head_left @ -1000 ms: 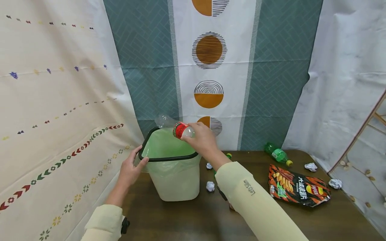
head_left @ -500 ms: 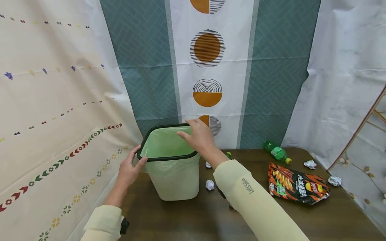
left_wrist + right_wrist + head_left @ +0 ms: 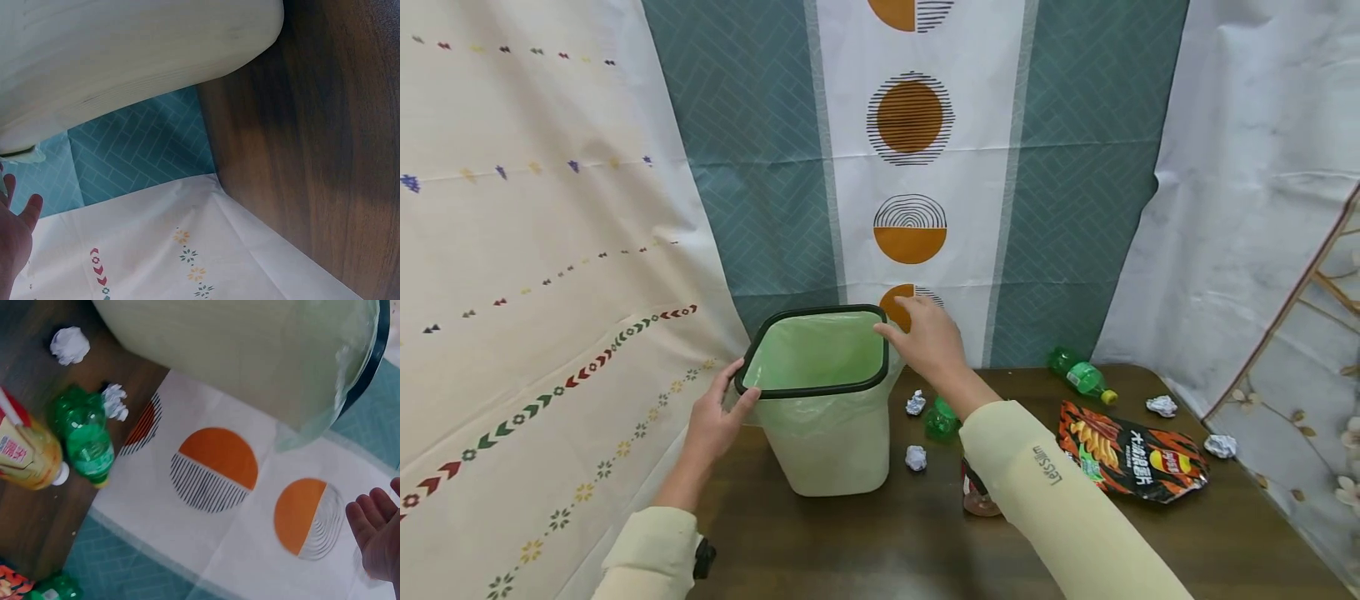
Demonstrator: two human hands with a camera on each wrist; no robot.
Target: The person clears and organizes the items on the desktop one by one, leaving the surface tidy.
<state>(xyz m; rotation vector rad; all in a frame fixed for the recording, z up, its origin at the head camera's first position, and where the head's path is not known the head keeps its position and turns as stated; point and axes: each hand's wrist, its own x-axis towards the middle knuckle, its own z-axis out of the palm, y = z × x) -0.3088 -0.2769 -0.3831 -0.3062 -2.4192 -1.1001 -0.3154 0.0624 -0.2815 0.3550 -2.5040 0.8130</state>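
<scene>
A pale trash bin [image 3: 835, 467] with a black rim stands on the dark wooden table, lined with a light green bag [image 3: 820, 346]. My left hand [image 3: 715, 421] holds the rim's near left corner, fingers along the side and thumb at the front; the left wrist view catches only part of this hand. Beside the rim's right side, my right hand [image 3: 928, 333] is raised with fingers spread and nothing in it. In the right wrist view the right hand [image 3: 378, 540] appears at the edge, apart from the bin. The bottom of the bin's inside is hidden.
Right of the bin lie paper balls [image 3: 916, 457], a green bottle [image 3: 942, 419] and a red-labelled bottle [image 3: 977, 493] partly under my right sleeve. Farther right are a chip bag [image 3: 1135, 454], another green bottle [image 3: 1082, 375] and more crumpled paper [image 3: 1162, 406]. Curtains [image 3: 760, 167] hang behind.
A clear bottle with a red label, held over the bin by my right hand, has left that hand and is out of sight. The emptied hand has moved right. My left hand stays at the rim.
</scene>
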